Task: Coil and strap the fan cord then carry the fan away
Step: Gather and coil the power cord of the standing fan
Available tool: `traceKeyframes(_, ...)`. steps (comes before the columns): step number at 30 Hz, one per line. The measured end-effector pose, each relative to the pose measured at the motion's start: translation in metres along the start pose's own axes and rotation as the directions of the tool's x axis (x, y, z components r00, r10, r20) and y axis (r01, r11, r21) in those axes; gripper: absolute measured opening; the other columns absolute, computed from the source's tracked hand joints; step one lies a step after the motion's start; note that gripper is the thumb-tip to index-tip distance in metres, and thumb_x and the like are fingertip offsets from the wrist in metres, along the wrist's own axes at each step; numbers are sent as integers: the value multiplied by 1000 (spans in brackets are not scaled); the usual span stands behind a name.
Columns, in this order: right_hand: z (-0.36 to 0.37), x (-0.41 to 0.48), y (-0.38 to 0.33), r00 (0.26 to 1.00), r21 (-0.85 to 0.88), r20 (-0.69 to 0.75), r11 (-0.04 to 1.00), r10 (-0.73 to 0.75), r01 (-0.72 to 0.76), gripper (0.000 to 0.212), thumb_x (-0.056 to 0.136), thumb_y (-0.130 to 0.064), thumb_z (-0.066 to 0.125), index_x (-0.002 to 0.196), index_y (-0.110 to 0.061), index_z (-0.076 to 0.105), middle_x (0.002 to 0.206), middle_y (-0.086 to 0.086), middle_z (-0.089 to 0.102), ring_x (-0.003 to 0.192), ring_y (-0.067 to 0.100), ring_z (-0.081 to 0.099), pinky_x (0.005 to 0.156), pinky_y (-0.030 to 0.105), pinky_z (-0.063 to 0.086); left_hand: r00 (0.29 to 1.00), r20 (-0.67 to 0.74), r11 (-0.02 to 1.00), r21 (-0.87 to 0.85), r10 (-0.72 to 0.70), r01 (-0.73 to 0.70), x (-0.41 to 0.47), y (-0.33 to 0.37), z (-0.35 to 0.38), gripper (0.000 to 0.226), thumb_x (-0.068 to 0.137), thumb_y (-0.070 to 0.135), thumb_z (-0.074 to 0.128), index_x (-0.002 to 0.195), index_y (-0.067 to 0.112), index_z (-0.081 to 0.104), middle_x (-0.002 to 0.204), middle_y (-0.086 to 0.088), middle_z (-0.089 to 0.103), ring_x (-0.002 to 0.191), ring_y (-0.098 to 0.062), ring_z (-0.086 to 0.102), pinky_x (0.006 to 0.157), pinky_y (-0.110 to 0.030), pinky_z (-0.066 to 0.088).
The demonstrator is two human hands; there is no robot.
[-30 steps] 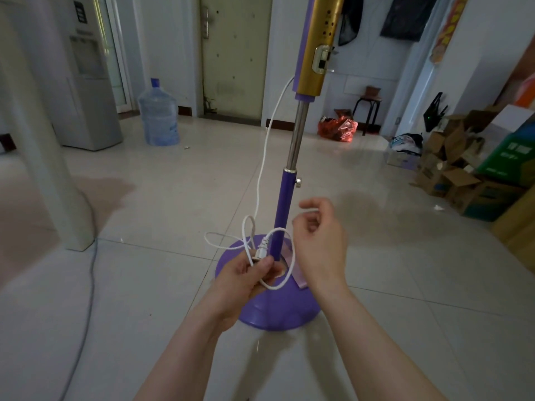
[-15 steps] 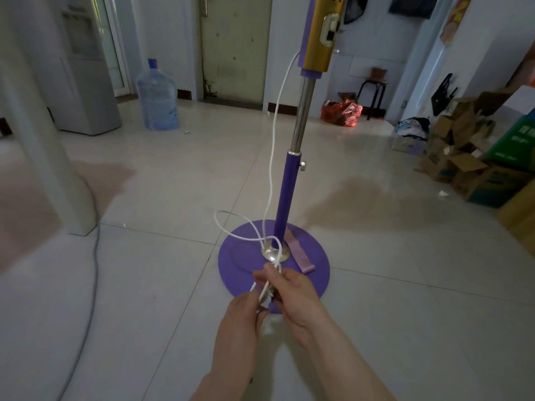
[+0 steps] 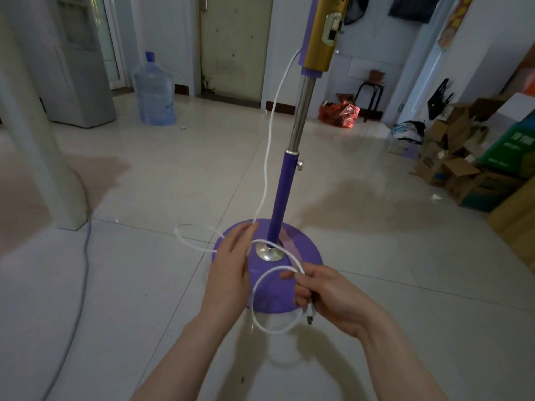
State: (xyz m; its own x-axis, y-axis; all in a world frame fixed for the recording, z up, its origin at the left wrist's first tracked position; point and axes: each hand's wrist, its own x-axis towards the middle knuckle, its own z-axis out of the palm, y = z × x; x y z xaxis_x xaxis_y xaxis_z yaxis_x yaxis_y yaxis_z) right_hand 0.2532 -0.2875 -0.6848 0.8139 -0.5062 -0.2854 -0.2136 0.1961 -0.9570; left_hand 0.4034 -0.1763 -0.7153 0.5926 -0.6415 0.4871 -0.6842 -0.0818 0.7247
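1. The right hand (image 3: 330, 299) pinches the white fan cord (image 3: 270, 146) near its plug (image 3: 310, 315); the left hand (image 3: 231, 264) grips the cord farther up.
2. Half a second ago both hands met; now they have parted, drawing out a loop over the purple fan base (image 3: 307, 256).
3. Coiling looks barely begun.

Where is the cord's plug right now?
In the head view, the plug hangs from the right hand, just right of the purple fan base.

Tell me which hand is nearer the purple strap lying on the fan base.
Right. The right hand pinches the cord just in front of the purple strap; the left hand sits across the pole, on the base's far side.
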Motion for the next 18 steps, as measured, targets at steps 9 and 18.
traceKeyframes(9, -31, -29, -29, 987, -265, 133, 963, 86, -48, 24, 102, -3, 41, 100, 2, 64, 61, 3, 33, 54, 12, 35, 67, 28, 40, 922, 359, 980, 75, 145, -184, -6, -2, 18, 23, 89, 13, 60, 110, 23, 58, 109, 6, 62, 101, -14, 58, 86, -28, 47)
traceKeyframes(18, -73, -33, -30, 965, -538, -56, 806, 258, -247, 25, 102, -7, 43, 88, -6, 64, 51, -7, 43, 47, 10, 43, 55, 27, 32, 856, 516, 724, 604, -36, -334, -48, -60, 11, 25, 66, 22, 79, 89, 27, 71, 93, 5, 75, 108, -20, 65, 116, -46, 18)
